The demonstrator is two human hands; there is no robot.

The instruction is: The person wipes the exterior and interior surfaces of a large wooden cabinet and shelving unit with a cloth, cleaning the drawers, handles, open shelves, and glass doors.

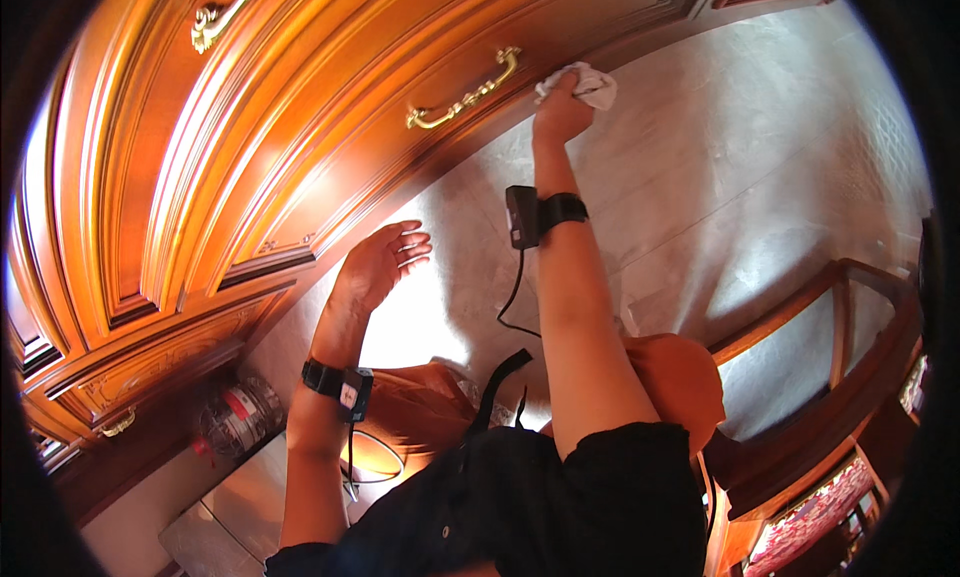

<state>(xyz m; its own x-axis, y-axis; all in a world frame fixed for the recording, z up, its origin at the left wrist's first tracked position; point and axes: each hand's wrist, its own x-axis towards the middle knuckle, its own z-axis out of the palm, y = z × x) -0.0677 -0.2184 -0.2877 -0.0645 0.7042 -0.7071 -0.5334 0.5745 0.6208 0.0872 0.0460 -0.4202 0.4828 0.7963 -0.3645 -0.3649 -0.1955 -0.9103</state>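
My right hand [564, 111] is closed around a crumpled white cloth [596, 87], held at the bottom edge of a glossy orange-brown wooden cabinet [360, 111]. Just left of that hand is a curved brass handle [465, 104] on a lower panel. My left hand [384, 263] holds nothing; its fingers are apart and slightly bent, in front of the cabinet's lower edge. Each forearm wears a black strap with a small box and a cable.
Grey tiled floor [675, 157] with bright glare lies below the cabinet. At the right stands a piece of wooden furniture [802, 307] with a curved frame. A large clear plastic bottle [241, 418] lies at lower left, beside shiny, light-coloured square surfaces [247, 494].
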